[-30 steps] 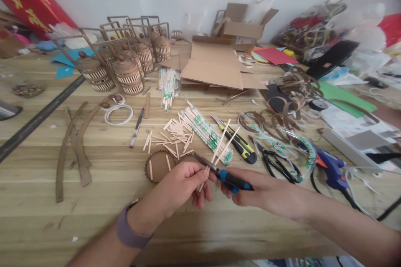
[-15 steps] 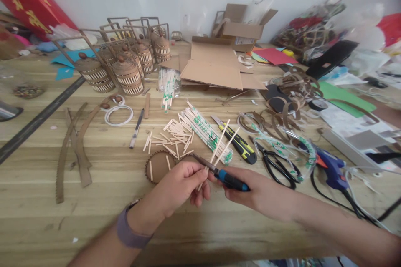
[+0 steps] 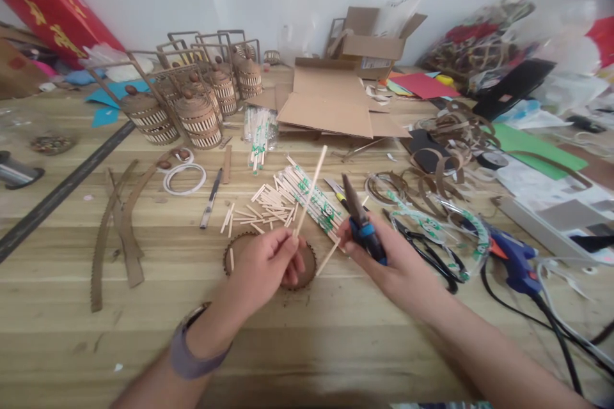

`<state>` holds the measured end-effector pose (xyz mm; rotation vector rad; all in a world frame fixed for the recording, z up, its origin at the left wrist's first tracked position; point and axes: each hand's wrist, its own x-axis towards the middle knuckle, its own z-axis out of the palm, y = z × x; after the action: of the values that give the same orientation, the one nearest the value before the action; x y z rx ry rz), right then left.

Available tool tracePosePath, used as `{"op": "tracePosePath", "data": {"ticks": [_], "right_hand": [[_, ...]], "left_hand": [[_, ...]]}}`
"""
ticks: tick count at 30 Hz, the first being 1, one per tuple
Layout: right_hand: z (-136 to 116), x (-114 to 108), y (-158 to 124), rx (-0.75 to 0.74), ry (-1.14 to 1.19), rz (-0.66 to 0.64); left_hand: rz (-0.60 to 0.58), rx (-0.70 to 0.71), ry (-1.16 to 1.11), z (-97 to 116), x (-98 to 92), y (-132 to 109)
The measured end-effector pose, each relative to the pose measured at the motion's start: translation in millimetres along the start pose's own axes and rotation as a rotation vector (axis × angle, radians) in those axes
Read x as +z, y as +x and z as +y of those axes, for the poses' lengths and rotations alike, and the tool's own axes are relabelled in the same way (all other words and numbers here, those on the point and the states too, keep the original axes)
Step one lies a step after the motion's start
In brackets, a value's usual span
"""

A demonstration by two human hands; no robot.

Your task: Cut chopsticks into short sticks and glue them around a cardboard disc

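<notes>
My left hand pinches a thin wooden stick, which points up and away from me. In my right hand is a pair of cutters with blue-and-black handles, jaws upward. A second wooden stick runs slantwise through the fingers of that same hand. Beneath my left hand lie round brown cardboard discs with notched rims, partly hidden. Just beyond them is a loose pile of short cut sticks, beside paper-wrapped chopsticks. A yellow-and-black utility knife is partly covered by my right hand.
Black-handled scissors and a blue glue gun with its cable lie right. Several small stick-walled lanterns stand back left. Flattened cardboard is at the back. Cardboard strips, a white ring and a pen lie left.
My hands have moved apart. The cutters have swung upright and away to the right from the sticks. One stick stays in my left hand; the other is now with my right.
</notes>
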<state>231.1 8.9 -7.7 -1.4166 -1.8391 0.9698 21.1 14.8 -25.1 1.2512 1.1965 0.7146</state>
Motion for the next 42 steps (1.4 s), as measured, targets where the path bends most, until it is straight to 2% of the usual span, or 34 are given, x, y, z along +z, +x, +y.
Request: {"op": "tracePosePath", "data": {"ticks": [2, 4, 6, 8, 13, 22, 30, 34, 39, 42], "right_hand": [[1, 3, 8, -0.179, -0.18, 0.13], [1, 7, 14, -0.347, -0.289, 0.194], [3, 11, 18, -0.47, -0.344, 0.184], [5, 16, 19, -0.513, -0.399, 0.158], [13, 25, 18, -0.418, -0.621, 0.182], [13, 30, 11, -0.297, -0.783, 0.182], [7, 30, 7, -0.244, -0.823, 0.182], [6, 31, 6, -0.245, -0.832, 0.182], [4, 34, 6, -0.255, -0.852, 0.19], [8, 25, 11, -0.254, -0.738, 0.139]], "left_hand": [[-0.012, 0.032, 0.239, -2, 3.8, -1], [0.042, 0.095, 0.501, -2, 7.1, -2], [0.092, 0.148, 0.707, -2, 9.3, -3], [0.096, 0.19, 0.811, -4, 10.7, -3], [0.115, 0.255, 0.949, -11, 13.9, -3], [0.043, 0.077, 1.04, -1, 24.4, -6], [0.09, 0.094, 0.863, 1, 26.7, -9], [0.097, 0.078, 0.893, 4, 29.3, -10], [0.051, 0.012, 1.027, 6, 32.9, -9], [0.038, 0.11, 0.961, 4, 24.6, -7]]}}
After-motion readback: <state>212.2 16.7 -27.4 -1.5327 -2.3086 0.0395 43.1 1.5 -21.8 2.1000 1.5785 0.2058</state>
